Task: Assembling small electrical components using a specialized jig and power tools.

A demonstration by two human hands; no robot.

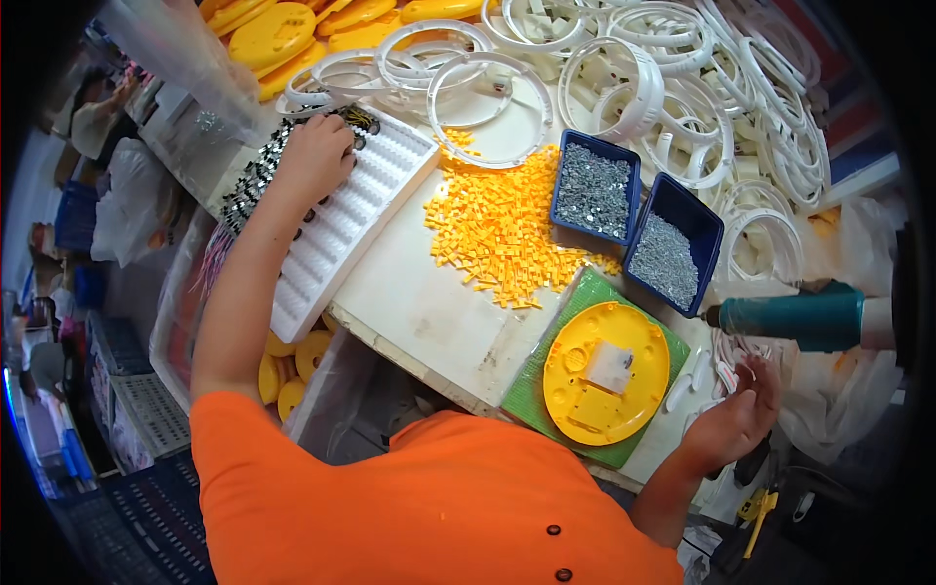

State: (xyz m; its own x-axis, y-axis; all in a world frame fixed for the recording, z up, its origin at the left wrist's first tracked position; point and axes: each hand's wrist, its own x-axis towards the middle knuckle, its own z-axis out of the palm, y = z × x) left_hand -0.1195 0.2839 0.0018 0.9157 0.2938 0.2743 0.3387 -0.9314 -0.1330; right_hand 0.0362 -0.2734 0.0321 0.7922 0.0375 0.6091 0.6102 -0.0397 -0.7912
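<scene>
My left hand [320, 154] reaches to the far end of a white ribbed foam tray [336, 219], beside rows of small black and silver parts with wires [255, 185]. Its fingers are bent down and closed; what they grip is hidden. At the right my right hand [738, 417] is raised with curved fingers apart and nothing in it. Close to it hangs a teal power screwdriver [795, 317]. On a green mat [526, 390] in front of me lies a round yellow plastic housing [561, 395], with a pale square block [608, 368] inside.
Small yellow plastic pieces [502, 229] are heaped mid-table. Two blue bins [717, 229] hold metal screws. White plastic rings [492, 107] and yellow discs [273, 37] are piled at the back. Below the table's left side, yellow round parts [312, 353] lie in a lined container.
</scene>
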